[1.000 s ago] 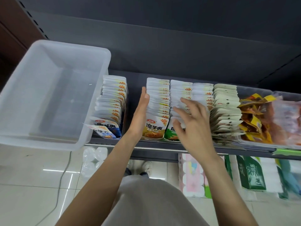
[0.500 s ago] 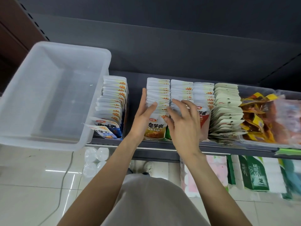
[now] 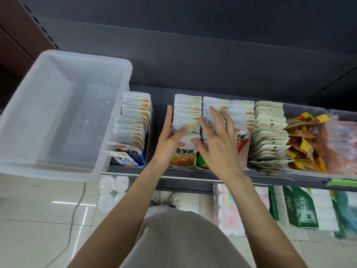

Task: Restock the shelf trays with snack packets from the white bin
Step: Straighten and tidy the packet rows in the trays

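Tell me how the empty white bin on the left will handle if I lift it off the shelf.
The white bin looks thin, translucent and empty, so probably light. Its broad walls may flex. It overhangs the shelf edge, so a nudge might tip it.

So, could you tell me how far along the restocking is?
Mostly done: the white bin looks empty and the packet rows on the shelf stand full. In hand: the left hand braces the orange-packet row while the right hand rests over the next one. Left: only straightening, it seems.
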### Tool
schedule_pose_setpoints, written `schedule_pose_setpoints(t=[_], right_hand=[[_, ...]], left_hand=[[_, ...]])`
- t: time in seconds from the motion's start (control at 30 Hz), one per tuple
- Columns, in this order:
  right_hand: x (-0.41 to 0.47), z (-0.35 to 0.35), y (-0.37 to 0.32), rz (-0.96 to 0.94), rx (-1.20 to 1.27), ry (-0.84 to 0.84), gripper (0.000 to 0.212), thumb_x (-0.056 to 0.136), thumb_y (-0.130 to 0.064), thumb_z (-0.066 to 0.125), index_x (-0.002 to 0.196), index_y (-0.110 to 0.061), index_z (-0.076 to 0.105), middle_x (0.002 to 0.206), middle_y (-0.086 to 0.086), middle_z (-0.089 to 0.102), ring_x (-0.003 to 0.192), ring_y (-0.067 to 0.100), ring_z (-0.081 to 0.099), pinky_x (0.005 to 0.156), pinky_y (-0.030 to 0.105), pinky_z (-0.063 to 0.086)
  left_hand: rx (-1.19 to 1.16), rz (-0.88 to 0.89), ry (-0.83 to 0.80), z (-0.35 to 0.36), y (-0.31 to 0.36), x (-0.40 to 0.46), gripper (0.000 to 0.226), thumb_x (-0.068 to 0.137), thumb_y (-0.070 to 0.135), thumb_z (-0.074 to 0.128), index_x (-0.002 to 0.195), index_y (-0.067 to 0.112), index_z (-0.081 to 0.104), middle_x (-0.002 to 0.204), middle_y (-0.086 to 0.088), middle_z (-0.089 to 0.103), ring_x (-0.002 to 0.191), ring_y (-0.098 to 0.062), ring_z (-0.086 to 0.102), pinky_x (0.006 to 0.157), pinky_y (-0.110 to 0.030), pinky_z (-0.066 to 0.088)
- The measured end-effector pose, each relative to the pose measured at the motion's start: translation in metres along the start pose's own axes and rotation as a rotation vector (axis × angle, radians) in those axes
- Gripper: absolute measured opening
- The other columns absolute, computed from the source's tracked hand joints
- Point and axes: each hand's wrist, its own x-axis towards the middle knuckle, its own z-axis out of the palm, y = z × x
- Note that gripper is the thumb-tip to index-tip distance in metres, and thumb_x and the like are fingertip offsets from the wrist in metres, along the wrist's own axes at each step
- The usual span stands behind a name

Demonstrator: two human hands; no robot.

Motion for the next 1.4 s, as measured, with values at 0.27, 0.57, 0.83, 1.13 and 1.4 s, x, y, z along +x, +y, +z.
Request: schedule_pose_setpoints(t=[0.27,0.57,0.83,1.13,1.4], right_hand=[[0.006,-0.009,0.001,0.004,0.0,-0.045,0.061,0.085,-0.039,0.065,0.136,-0.011,0.049,0.15,0.01,0.032,0.14,0.031,0.017,0.109,0.048,0.024],[0.026,-0.025,0.007,-0.075,-0.037,-0.255,0.078,0.086,-0.052,0.057,0.149,-0.018,0.024,0.159,0.001,0.0,0.145,0.023,-0.007,0.115,0.042,0.006],[0.034,-0.03,0.008,-0.092,-0.043,-0.284,0.083,0.082,-0.054,0.062,0.148,-0.019,0.026,0.159,-0.001,0.002,0.145,0.021,-0.01,0.116,0.041,0.004],[0.048,-0.037,0.012,-0.16,-0.081,-0.441,0.099,0.083,-0.06,0.055,0.152,-0.015,-0.001,0.159,-0.003,-0.01,0.143,0.014,-0.02,0.116,0.037,-0.006],[0.054,-0.039,0.014,-0.169,-0.082,-0.486,0.1,0.082,-0.062,0.056,0.152,-0.02,-0.002,0.159,-0.005,-0.013,0.143,0.019,-0.02,0.115,0.038,-0.006]], left_hand=[[-0.017,-0.015,-0.007,-0.002,0.001,0.0,0.061,0.097,0.008,0.042,0.149,0.026,0.015,0.127,0.015,0.05,0.109,0.008,0.054,0.091,-0.015,0.046],[0.006,-0.005,0.011,0.002,0.015,0.013,0.052,0.101,0.029,0.036,0.148,0.035,0.015,0.126,0.024,0.043,0.099,0.017,0.051,0.078,-0.007,0.046],[0.068,-0.005,0.034,0.005,0.018,0.012,0.053,0.101,0.025,0.036,0.148,0.034,0.013,0.133,0.021,0.042,0.105,0.017,0.05,0.08,-0.004,0.043],[0.33,-0.022,0.084,0.009,0.036,0.039,0.055,0.102,0.03,0.036,0.15,0.032,0.008,0.14,0.014,0.042,0.124,-0.001,0.038,0.109,-0.023,0.026],[0.338,0.014,0.112,0.007,0.031,0.039,0.052,0.102,0.029,0.034,0.15,0.03,0.012,0.141,0.0,0.043,0.122,-0.011,0.049,0.103,-0.033,0.042]])
